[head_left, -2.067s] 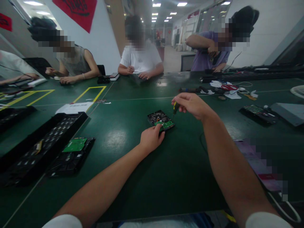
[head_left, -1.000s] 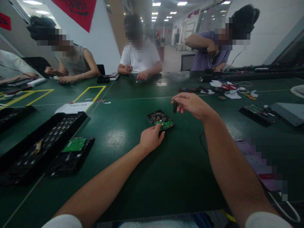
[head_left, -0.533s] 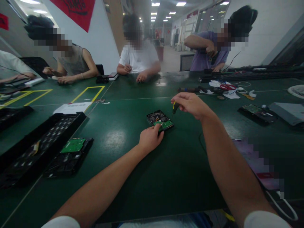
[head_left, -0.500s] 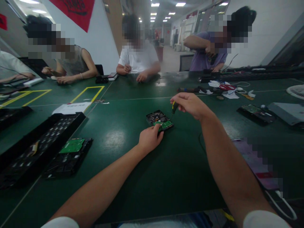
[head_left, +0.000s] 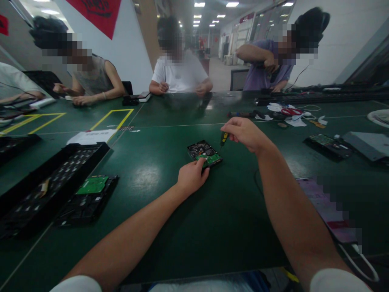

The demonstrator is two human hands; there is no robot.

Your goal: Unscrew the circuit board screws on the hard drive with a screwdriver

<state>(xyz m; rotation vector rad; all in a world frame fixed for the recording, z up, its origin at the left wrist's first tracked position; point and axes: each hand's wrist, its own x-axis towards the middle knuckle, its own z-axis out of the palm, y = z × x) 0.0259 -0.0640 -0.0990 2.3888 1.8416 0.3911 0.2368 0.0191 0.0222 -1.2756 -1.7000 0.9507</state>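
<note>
The right hand (head_left: 244, 133), pinching the screwdriver (head_left: 223, 138) upright beside the hard drive (head_left: 204, 153), has rolled its yellow mark back into view, while the left hand (head_left: 191, 177) still presses loosely spread fingertips on the near edge.

Head-worn view, forward and down, close over the table (head_left: 212, 227)

The screwdriver (head_left: 224, 138) mostly hidden in the right hand (head_left: 243, 132), tip too small to be read, near corner of the hard drive (head_left: 204, 153) covered by the left hand (head_left: 192, 177)
</note>
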